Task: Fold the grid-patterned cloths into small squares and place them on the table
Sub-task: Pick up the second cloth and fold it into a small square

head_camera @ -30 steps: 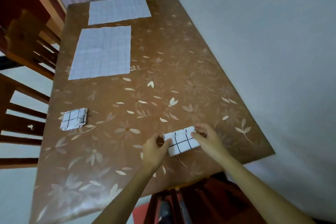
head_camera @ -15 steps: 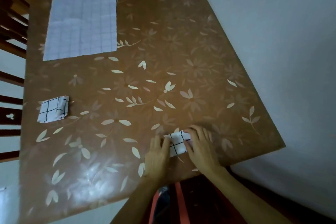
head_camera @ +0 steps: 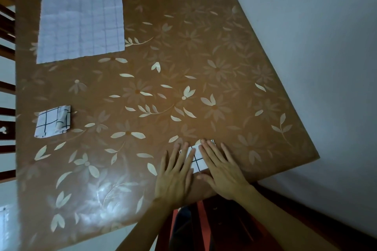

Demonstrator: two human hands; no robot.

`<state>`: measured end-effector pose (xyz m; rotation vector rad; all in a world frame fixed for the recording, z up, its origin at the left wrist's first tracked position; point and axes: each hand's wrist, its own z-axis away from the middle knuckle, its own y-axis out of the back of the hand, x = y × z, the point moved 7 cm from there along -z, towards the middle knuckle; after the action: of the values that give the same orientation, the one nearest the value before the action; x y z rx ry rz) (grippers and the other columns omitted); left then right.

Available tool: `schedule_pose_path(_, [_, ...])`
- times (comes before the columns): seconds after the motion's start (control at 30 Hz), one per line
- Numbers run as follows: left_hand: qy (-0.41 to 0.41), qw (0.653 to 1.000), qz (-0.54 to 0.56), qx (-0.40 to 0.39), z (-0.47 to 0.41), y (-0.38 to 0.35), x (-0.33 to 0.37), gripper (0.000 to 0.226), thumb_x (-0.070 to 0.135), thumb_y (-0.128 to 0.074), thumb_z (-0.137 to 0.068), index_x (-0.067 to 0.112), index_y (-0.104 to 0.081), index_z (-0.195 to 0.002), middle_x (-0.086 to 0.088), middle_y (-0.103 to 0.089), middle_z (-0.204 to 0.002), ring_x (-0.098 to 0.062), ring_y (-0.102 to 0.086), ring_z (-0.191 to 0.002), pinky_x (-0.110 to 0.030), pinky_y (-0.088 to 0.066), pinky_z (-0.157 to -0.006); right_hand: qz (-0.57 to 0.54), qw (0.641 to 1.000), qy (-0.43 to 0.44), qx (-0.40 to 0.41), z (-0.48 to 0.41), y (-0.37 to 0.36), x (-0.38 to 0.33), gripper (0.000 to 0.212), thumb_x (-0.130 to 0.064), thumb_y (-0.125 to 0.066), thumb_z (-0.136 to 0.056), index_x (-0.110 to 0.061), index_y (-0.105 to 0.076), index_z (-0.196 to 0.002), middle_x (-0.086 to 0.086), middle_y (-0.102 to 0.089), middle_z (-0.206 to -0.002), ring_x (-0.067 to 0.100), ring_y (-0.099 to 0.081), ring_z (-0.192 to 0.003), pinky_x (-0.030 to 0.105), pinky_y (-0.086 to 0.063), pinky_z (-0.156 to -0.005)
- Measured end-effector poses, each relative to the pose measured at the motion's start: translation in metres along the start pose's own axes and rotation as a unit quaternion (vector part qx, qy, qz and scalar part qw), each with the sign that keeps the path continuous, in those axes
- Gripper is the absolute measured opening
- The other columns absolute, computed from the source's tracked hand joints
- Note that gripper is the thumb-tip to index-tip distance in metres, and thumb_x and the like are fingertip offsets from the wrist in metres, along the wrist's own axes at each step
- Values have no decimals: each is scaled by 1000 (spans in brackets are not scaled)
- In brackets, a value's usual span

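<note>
Both hands lie flat, fingers straight and gripping nothing: the left hand [head_camera: 175, 175] and right hand [head_camera: 224, 171] press side by side on the folded grid cloth [head_camera: 196, 162], down on the floral table [head_camera: 224, 57] near its front edge, most likely to set the creases so it won't spring open. A finished folded square [head_camera: 53, 121] sits well apart to the left; an unfolded cloth [head_camera: 81, 16] lies spread farther back, awaiting its turn

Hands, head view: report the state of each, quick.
Left hand: open, fingers straight, pressing on the folded cloth.
Right hand: open, fingers straight, pressing on the same cloth.
</note>
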<state>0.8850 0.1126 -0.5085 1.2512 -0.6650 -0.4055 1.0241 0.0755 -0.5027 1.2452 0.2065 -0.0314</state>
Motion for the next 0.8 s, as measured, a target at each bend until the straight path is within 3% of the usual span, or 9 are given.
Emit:
schedule_pose_path(0.1, [16,1000,-7,-17,3,2,-5,63,43,-27,-103,20,-16,-160,-5,-10,-169,-29,-8,-156,-59,-20,-121,-8,999,-42,0,0,1,11,80,-64,-26,-100,-9,-19,-158,6,-13,-167,20,-13,-155,48,-12,-121])
schedule_pose_path(0.23, [38,998,-8,-45,11,10,-9,65,41,-32,-100,15,-23,-159,-11,-13,-168,-31,-13,-155,-57,-22,-120,-5,998,-65,-3,2,10,23,70,-52,-23,-101,-8,-28,-156,7,-22,-165,23,-24,-152,46,-14,-119])
schedule_pose_path(0.37, [37,997,42,-54,11,31,-9,57,35,-30,-100,8,-42,-148,-16,-35,-160,-36,-33,-148,-55,-33,-116,-68,993,-94,20,9,27,13,63,-44,-26,-102,-8,-35,-153,11,-22,-165,27,-27,-151,39,-12,-123])
schedule_pose_path(0.47, [60,989,134,-19,2,63,-10,39,21,-46,-97,8,-58,-132,-13,-56,-137,-38,-56,-121,-48,-48,-101,-184,972,-133,63,25,47,0,52,-34,-41,-105,-11,-38,-151,8,-17,-167,23,-24,-151,37,-18,-123])
schedule_pose_path(0.53, [59,985,163,-11,0,85,-8,33,15,-53,-97,9,-60,-128,-13,-60,-126,-37,-59,-110,-46,-51,-91,-249,951,-158,96,38,63,-7,47,-27,-48,-103,-11,-45,-147,6,-33,-161,22,-36,-144,38,-30,-120])
schedule_pose_path(0.67, [39,980,196,4,5,125,2,28,21,-54,-99,14,-60,-126,-10,-62,-125,-33,-62,-108,-41,-52,-83,-318,915,-207,138,63,95,-17,43,-25,-53,-100,-15,-49,-142,0,-50,-146,18,-48,-133,30,-41,-110])
schedule_pose_path(0.8, [29,981,191,17,14,153,11,30,25,-53,-98,14,-62,-125,-8,-64,-125,-29,-62,-106,-31,-43,-77,-316,898,-234,198,94,131,-24,41,-23,-58,-98,-15,-53,-138,4,-51,-144,21,-41,-139,21,-32,-101])
